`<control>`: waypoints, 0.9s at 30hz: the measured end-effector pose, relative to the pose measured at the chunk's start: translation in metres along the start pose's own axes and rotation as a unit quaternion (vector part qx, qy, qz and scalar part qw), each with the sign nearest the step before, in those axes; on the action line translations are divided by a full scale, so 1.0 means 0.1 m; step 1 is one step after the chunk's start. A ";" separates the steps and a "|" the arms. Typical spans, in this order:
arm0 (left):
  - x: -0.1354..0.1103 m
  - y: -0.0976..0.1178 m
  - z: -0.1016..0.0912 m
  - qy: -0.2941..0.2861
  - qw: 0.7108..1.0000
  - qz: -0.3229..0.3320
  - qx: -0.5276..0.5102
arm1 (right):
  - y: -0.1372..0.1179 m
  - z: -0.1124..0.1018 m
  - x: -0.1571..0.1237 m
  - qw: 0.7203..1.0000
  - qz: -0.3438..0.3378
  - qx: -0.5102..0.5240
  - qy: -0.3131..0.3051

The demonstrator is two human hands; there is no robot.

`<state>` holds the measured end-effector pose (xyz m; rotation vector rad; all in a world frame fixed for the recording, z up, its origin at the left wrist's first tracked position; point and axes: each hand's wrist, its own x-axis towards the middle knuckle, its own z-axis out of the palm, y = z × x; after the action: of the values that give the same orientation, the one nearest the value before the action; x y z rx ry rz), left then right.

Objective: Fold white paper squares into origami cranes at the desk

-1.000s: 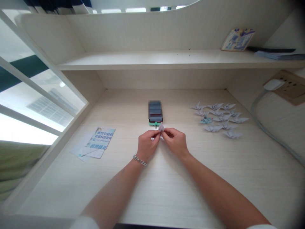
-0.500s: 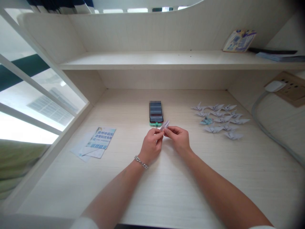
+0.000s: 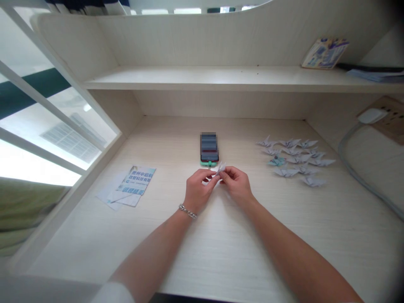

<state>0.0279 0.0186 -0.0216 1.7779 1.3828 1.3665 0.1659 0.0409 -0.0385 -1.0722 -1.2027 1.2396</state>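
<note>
Pale Grain, Crisp Creases, a Glint of Metal

The desk (image 3: pixel 202 256) looks like smooth wood-grained board with a soft sheen, and the shelf (image 3: pixel 195 76) matches it. The folded piece (image 3: pixel 221 168) is thin, matt paper, like the sharply creased cranes (image 3: pixel 298 159). The bracelet (image 3: pixel 187 211) is polished metal (its links catch the light). The plug (image 3: pixel 373 116) appears smooth plastic; the green fabric (image 3: pixel 31 206) is rumpled, matt cloth.
</note>
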 end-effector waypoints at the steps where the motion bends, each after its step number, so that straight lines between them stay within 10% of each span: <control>1: 0.00 0.00 0.00 -0.002 1.000 0.004 -0.002 | 0.00 0.00 0.00 1.000 -0.006 -0.003 -0.001; 18: -0.03 0.05 0.02 0.051 0.998 0.044 -0.012 | -0.04 0.02 -0.02 0.999 -0.036 -0.012 0.029; 27: -0.04 0.05 0.00 0.013 0.996 -0.066 -0.052 | -0.03 0.02 -0.03 0.999 -0.031 -0.038 0.012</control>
<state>0.0303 0.0135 -0.0187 1.5788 1.3911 1.3691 0.1639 0.0374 -0.0354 -1.0940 -1.2641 1.1385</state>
